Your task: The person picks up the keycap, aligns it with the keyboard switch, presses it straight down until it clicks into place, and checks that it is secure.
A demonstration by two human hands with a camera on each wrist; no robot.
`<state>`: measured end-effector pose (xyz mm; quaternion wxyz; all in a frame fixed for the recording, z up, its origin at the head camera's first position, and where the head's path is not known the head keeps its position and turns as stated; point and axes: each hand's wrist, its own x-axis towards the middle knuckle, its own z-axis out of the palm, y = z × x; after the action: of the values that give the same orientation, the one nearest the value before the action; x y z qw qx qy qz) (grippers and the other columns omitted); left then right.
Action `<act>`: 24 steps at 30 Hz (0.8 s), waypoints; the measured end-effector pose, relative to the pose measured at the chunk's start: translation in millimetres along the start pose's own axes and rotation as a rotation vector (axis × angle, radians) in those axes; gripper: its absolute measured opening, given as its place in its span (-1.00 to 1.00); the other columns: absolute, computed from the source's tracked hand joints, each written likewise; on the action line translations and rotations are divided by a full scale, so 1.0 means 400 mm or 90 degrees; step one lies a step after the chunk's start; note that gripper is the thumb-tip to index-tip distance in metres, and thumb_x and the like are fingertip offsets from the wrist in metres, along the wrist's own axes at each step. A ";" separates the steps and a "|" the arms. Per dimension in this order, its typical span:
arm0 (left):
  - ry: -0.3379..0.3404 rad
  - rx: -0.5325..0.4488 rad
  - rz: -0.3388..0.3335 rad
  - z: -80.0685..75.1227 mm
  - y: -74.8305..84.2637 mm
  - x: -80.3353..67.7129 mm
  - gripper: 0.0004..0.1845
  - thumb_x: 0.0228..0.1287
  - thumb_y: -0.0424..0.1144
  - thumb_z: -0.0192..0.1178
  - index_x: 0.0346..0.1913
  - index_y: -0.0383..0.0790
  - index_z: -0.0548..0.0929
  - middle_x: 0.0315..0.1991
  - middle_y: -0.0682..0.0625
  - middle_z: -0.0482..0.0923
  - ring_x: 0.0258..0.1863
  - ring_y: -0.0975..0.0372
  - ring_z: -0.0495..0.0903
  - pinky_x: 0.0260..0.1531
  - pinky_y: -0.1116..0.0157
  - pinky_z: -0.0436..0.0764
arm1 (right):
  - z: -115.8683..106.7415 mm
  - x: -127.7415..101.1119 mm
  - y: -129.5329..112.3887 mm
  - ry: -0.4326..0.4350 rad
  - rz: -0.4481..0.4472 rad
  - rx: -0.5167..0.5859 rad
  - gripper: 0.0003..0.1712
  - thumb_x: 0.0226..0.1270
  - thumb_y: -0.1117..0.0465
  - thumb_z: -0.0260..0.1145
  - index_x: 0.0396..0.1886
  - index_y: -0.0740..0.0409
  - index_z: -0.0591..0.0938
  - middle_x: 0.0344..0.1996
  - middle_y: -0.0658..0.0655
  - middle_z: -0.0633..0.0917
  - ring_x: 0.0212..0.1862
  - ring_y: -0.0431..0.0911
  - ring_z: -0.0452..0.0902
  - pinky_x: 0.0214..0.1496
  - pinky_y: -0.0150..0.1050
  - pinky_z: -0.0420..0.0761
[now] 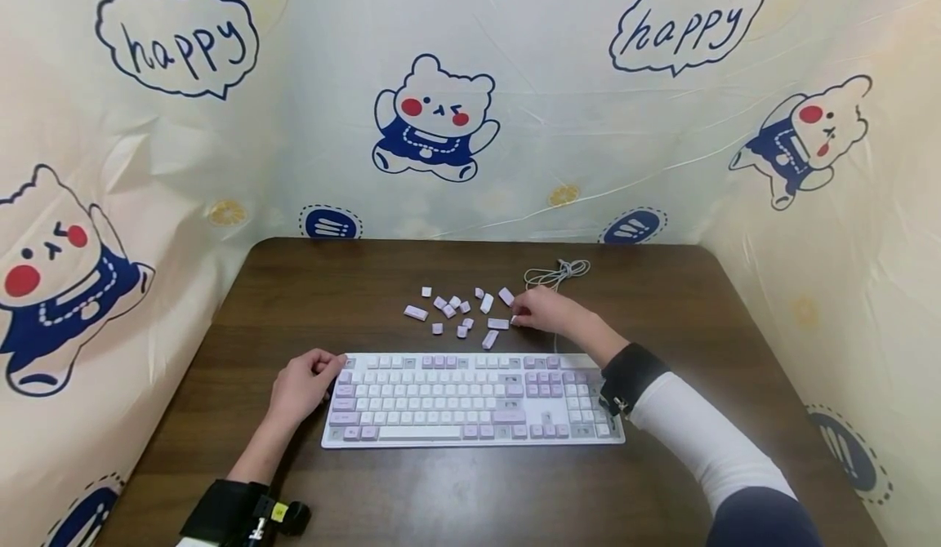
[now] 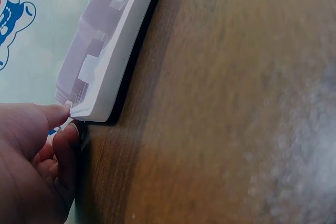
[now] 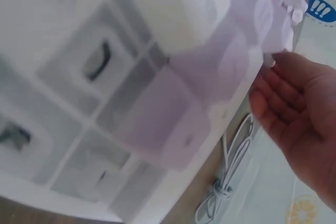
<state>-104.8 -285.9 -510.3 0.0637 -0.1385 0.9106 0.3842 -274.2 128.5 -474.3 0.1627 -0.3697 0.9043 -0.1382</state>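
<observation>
Keyboard (image 1: 470,404) lies lengthwise left-right; left hand (image 1: 300,385) grips its corner.

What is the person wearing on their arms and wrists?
The right arm has a white sleeve with a dark part near the elbow. A black band wraps the right wrist. The left wrist wears a black strap carrying a small black device with a yellow mark. Both hands are bare.

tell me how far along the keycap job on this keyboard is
Most of the white and lilac keyboard carries caps, though a few sockets sit bare. The right hand reaches the loose lilac keycaps beyond it; the left hand steadies its corner. About a dozen caps remain loose.
</observation>
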 end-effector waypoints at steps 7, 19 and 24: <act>-0.005 0.002 0.004 0.002 -0.002 0.006 -0.51 0.55 0.11 0.15 0.02 -0.32 0.66 -0.35 -0.06 0.56 -0.46 0.15 0.55 -0.42 0.23 0.48 | 0.008 -0.026 -0.023 0.034 0.071 -0.019 -0.87 0.44 0.24 0.41 -0.28 0.22 0.76 -0.49 0.03 0.67 -0.46 -0.17 0.49 -0.34 -0.28 0.53; -0.014 0.002 0.011 0.007 0.002 0.011 -0.52 0.56 0.09 0.15 0.03 -0.35 0.65 -0.35 -0.08 0.56 -0.47 0.15 0.55 -0.45 0.25 0.50 | -0.017 -0.171 -0.006 0.143 0.185 0.117 -0.87 0.34 0.21 0.48 -0.37 0.18 0.80 -0.49 0.00 0.74 -0.45 -0.16 0.53 -0.35 -0.24 0.54; -0.040 -0.003 -0.007 -0.003 0.005 0.011 -0.47 0.56 0.11 0.14 0.08 -0.38 0.64 -0.35 -0.09 0.55 -0.45 0.14 0.54 -0.45 0.27 0.51 | -0.017 -0.246 -0.021 0.138 0.233 0.149 -0.87 0.33 0.21 0.48 -0.40 0.15 0.79 -0.53 -0.02 0.72 -0.46 -0.16 0.54 -0.35 -0.24 0.54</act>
<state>-109.7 -286.3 -509.3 0.0939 -0.1312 0.9066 0.3900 -205.3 193.8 -446.1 0.1288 -0.1616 0.9461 -0.2494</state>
